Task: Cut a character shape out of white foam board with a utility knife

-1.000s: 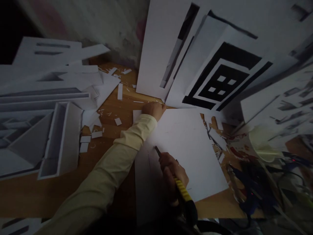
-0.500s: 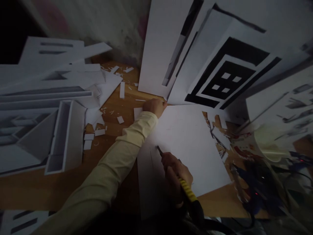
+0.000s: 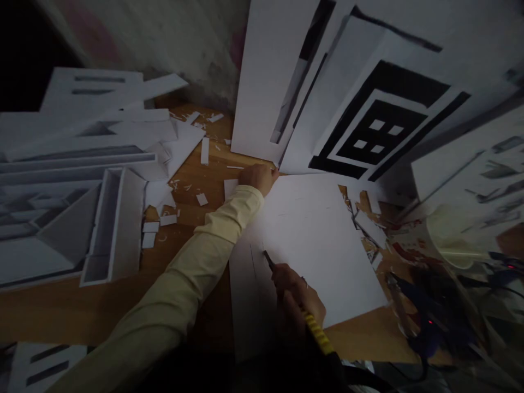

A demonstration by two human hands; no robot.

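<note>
A large white board (image 3: 319, 229), with thin lines marked or cut in it, lies flat on the wooden table in front of me. My left hand (image 3: 257, 177) is closed at the board's far edge, its fingers curled there and partly hidden. Over the near left part of the board, my right hand (image 3: 301, 292) is wrapped around a utility knife (image 3: 318, 334) with a yellow and black grip. The knife's tip touches or hovers just over the board beside a long thin line; which one I cannot tell.
White box-like board pieces (image 3: 117, 229) crowd the left side. Scraps (image 3: 204, 150) litter the wooden table (image 3: 192, 191). Upright panels with black cutouts (image 3: 382, 112) stand behind the board. At right are a glue gun (image 3: 420, 316) and a pale bucket-like container (image 3: 446, 240).
The knife and my right hand have drawn slightly down towards me, and a thin line shows above the tip. My left hand stays in place. The view has shifted a little.
</note>
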